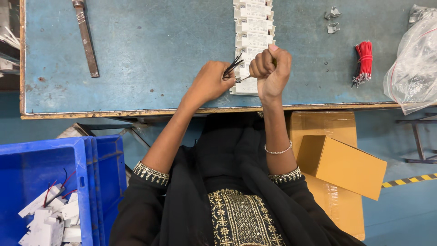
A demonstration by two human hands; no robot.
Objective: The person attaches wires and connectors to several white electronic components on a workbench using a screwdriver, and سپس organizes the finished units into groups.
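Note:
My left hand (210, 83) pinches a few thin black wires (233, 66) that stick up from its fingers. It rests at the near end of a row of white rectangular modules (253, 27) lined up on the blue worktable (150, 50). My right hand (271, 68) is closed in a fist around a slim tool, a screwdriver by the look of it, whose metal tip (245, 78) points at the nearest white module beside the left fingers. The tool's handle is mostly hidden inside the fist.
A bundle of red wires (363, 63) lies right of the modules, next to a clear plastic bag (413, 64). Small metal clips (332, 20) and a long metal bar (85, 36) lie on the table. A blue crate (91, 182) holds white modules; cardboard boxes (341, 164) stand at my right.

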